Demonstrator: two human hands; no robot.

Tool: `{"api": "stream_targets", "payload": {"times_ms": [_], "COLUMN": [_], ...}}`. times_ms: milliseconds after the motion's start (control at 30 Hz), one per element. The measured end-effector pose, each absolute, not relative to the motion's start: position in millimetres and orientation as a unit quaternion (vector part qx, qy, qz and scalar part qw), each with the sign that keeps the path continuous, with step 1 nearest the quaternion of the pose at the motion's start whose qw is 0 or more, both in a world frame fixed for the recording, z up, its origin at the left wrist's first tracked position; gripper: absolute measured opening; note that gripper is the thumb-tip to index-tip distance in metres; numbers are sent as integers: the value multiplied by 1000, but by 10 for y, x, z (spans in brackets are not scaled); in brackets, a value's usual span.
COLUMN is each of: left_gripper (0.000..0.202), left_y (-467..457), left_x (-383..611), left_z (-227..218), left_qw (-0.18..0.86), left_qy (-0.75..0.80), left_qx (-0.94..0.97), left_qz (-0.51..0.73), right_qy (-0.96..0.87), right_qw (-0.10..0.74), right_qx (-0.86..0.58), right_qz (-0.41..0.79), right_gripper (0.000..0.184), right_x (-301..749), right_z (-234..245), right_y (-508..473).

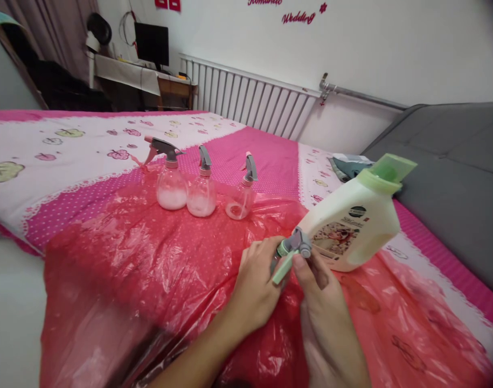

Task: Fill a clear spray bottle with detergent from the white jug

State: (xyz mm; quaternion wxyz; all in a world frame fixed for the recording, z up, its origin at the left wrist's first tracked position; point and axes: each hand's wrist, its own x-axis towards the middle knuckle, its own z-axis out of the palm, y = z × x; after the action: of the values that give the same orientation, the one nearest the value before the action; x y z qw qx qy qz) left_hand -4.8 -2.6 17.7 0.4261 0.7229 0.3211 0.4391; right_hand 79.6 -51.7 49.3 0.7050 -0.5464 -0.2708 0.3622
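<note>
A: Where've we got the green-trigger sprayer point(298, 242)?
B: Over the red plastic sheet point(165, 248), near the white jug point(357, 221). Our left hand point(259, 283) wraps its bottle, our right hand point(325, 293) pinches the head.
A: Handling?
B: We're guessing light, squeezable, slippery if wet. We'd hold the neck point(284, 248), go easy on that thin trigger point(285, 268).

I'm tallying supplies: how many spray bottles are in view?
4: the left bottle, middle bottle and right bottle stand on the red plastic sheet; the left hand and right hand hold a green-trigger bottle.
</note>
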Motion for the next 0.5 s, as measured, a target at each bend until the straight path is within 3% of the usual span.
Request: {"api": "stream_targets", "payload": {"times_ms": [167, 333, 500], "left_gripper": [23, 19, 23], "left_y": [-30, -28, -16], "left_x": [-50, -39, -40], "left_z": [206, 208, 206], "left_qw": [420, 416, 407], "left_qy": [321, 322, 324], "left_qx": [730, 735, 743], "left_qz": [434, 428, 422], "right_qy": [-254, -215, -248], "right_qw": [699, 718, 705], "right_qx": [-540, -560, -579], "right_qz": [396, 354, 325], "right_gripper": [50, 41, 52], "right_x": [831, 875, 833], "right_z": [503, 399, 305], "right_y": [-592, -545, -415]}}
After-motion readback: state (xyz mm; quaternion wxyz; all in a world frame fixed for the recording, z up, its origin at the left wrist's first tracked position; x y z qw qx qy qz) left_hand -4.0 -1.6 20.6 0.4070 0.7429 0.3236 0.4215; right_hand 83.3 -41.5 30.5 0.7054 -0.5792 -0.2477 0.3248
